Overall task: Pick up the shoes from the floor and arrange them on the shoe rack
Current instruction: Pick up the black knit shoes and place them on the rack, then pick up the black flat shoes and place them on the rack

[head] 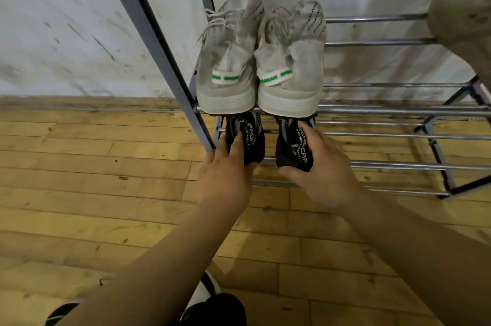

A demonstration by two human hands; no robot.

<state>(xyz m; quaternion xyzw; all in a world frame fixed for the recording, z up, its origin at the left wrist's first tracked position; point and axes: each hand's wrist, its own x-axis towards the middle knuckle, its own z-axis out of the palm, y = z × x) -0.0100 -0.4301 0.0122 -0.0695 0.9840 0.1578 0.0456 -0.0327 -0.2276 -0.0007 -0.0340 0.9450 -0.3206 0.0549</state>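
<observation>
Black shoes (248, 137) lie on the shoe rack (398, 165), heels clasped by left hand (225, 174) and right hand (322, 170).

On the grey shoe rack (398, 113), pale grey sneakers (225, 60) bore green-lettered white heel tabs (225, 76) and black shoes (289, 145) white lettering, while the floor (106, 193) under it was yellow-brown.

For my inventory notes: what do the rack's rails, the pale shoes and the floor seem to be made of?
Rack rails: likely metal tube, glossy, with bright highlights. Pale shoes: apparently knit fabric uppers, matte, weave visible; whitish soles perhaps rubber. Floor: wood planks or laminate, showing grain, seams, slight sheen.
</observation>
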